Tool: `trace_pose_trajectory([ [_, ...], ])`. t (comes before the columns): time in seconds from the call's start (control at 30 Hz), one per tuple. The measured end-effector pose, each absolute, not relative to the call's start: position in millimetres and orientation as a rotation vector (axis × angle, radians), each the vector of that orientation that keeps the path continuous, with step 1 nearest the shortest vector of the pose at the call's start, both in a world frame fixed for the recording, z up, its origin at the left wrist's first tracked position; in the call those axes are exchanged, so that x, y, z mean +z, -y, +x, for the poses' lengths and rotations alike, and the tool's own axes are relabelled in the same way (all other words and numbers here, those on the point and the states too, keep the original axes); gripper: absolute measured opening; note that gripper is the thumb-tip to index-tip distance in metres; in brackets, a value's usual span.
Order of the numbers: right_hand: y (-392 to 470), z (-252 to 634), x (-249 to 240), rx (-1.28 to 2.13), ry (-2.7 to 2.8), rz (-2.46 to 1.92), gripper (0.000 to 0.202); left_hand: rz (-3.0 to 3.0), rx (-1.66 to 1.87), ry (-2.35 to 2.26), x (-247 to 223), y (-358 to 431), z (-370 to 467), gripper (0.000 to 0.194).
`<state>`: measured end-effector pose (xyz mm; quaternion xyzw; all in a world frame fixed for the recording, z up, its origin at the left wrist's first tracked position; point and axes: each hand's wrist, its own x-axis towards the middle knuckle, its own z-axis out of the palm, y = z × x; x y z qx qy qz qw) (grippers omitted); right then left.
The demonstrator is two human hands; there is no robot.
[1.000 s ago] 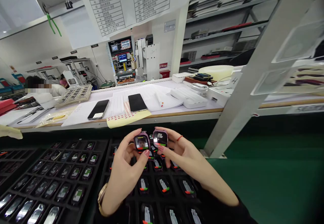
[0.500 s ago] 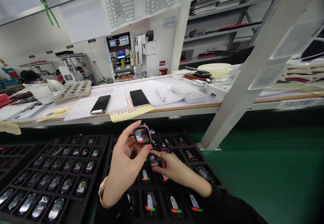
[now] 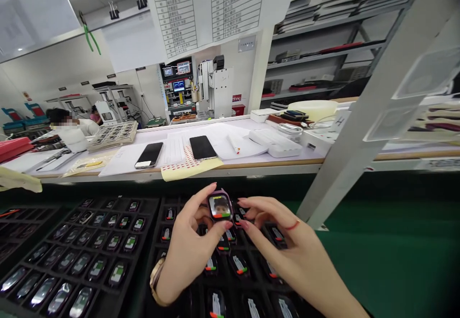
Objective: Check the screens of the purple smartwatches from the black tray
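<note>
A smartwatch body without a strap (image 3: 220, 206) is upright between the thumb and fingers of my left hand (image 3: 196, 241), its lit screen toward me. The screen has a camera-like picture, with a red and green strip along the bottom. My right hand (image 3: 283, 241) is just right of that watch, thumb and fingers apart and nothing visible between them. Below both hands lies a black compartment tray (image 3: 196, 284) holding several similar lit watches, such as the watch (image 3: 239, 264) under my right hand. My hands cover part of this tray.
Another black tray of watches (image 3: 95, 255) lies to the left. Beyond is a shelf edge (image 3: 251, 168) bearing two phones, with papers and a white case. A slanted metal post (image 3: 334, 164) stands at right. Someone in white (image 3: 86, 127) is in the far left background.
My right hand has come away from a watch in the tray and risen beside the held watch, its fingers spreading. My left hand still holds its watch. The view has shifted slightly.
</note>
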<state>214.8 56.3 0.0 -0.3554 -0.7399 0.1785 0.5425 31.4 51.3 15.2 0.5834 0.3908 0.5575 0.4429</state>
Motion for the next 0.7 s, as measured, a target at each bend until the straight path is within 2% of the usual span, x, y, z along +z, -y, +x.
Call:
trace_pose_trajectory([
  [0.37, -57.9, 214.7, 4.4, 0.188, 1.792, -0.671, 0.025, 1.384, 1.362, -1.0, 21.9, -53.6, 37.9, 0.07],
  [0.7, -57.6, 218.1, 9.4, 0.081, 1.823, -0.622, 0.024, 1.557, 1.4, -1.009, 17.5, -53.3, 36.5, 0.061],
])
